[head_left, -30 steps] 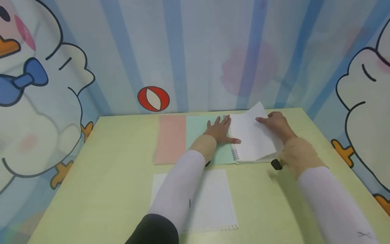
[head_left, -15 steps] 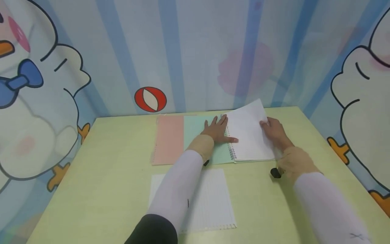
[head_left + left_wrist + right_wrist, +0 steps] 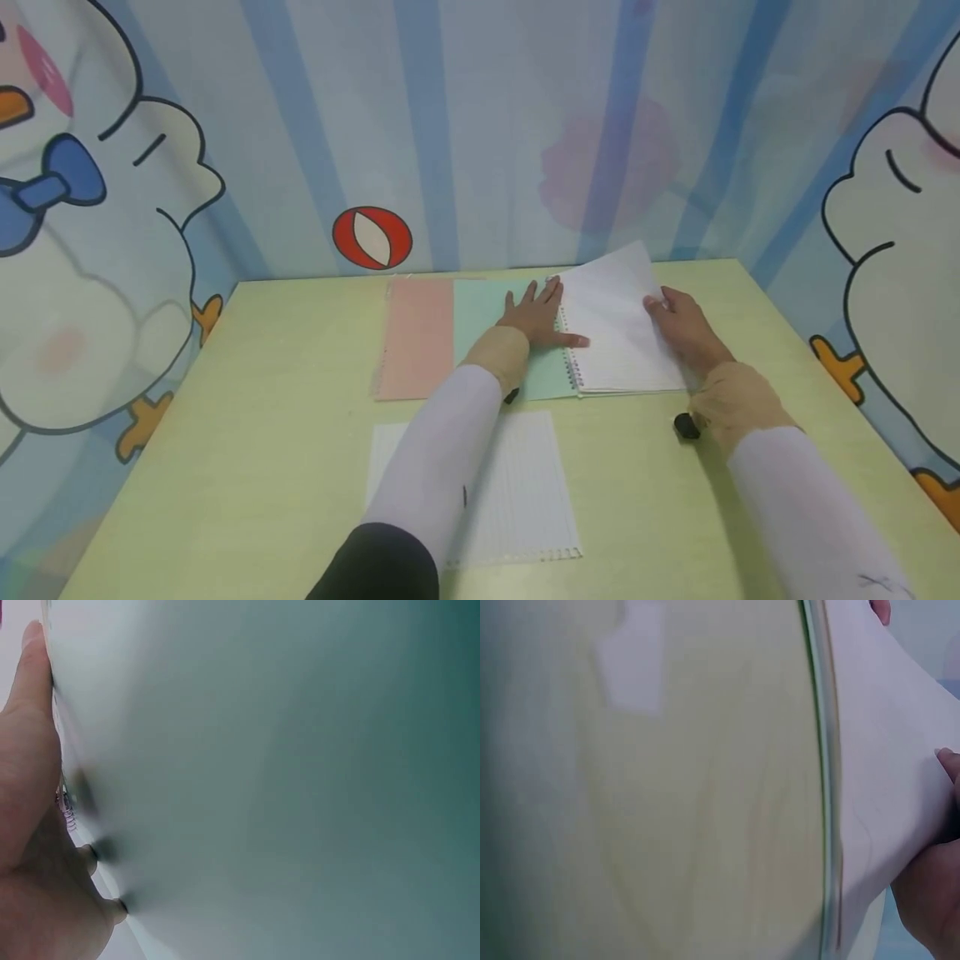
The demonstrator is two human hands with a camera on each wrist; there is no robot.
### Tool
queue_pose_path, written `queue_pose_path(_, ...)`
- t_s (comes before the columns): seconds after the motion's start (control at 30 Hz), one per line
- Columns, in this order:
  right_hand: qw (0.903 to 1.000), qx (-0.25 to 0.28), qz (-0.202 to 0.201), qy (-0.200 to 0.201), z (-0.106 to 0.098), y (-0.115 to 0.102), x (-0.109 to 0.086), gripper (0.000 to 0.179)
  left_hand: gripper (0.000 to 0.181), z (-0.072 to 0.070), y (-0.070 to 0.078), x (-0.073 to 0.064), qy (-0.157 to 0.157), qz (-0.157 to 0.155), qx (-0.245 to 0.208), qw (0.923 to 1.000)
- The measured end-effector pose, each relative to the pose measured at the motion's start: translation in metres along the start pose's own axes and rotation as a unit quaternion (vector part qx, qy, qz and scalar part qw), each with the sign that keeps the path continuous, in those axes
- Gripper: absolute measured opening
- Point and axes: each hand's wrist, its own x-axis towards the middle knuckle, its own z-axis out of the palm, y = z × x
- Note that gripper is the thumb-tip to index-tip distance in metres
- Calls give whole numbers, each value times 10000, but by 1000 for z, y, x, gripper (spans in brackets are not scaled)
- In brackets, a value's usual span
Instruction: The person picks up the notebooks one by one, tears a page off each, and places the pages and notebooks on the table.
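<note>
A spiral notebook lies open at the back of the table, its mint-green cover point(image 3: 474, 308) folded out to the left. My left hand point(image 3: 534, 321) presses flat on that cover with spread fingers, the thumb reaching across the spiral binding point(image 3: 572, 367) onto the page. At the right edge of the white page point(image 3: 611, 325), my right hand point(image 3: 684, 329) pinches the sheet between thumb and fingers. The sheet's far right corner is lifted and curves up. In the right wrist view the sheet point(image 3: 892, 742) bends away from the notebook's edge, with the right thumb on it.
A pink sheet or cover point(image 3: 418, 342) lies left of the mint cover. Nearer the front is a loose lined sheet point(image 3: 525, 492) with a ragged torn edge, partly under the left arm. A printed wall curtain point(image 3: 495, 142) rises behind the table point(image 3: 270, 417).
My right hand has shifted slightly right and down along the page's edge. The sheet's near corner, raised earlier, now lies flatter, and the far corner stands up. My left hand stays in place.
</note>
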Motion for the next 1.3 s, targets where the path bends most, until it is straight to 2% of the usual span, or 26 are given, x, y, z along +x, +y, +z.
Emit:
queue_pose_path(0.23,9997,-132,-211,58,-4,-3,1,81,121,3,-3,15,-246,-92,-22,9997)
queue_pose_path(0.5,9990,-238,-375,55,-5,-4,-4,79,125,7,-6,24,-312,-98,-212,9992)
queue_pose_path(0.67,9988,-250,-428,41,-7,-7,-6,80,124,6,-6,25,-300,-145,-141,9993)
queue_pose_path(0.9,9994,-157,-316,34,-10,-8,-9,80,119,-7,2,5,-45,112,-84,9999)
queue_pose_path(0.97,9994,-92,-326,14,-10,-6,-10,79,119,-6,3,3,-12,124,-116,9999)
queue_pose_path(1.13,9981,489,-372,-59,-8,1,-15,75,119,-1,0,6,83,156,-157,9997)
queue_pose_path(1.3,9965,691,-456,-144,-6,8,-16,74,121,3,-2,7,-119,41,-111,9999)
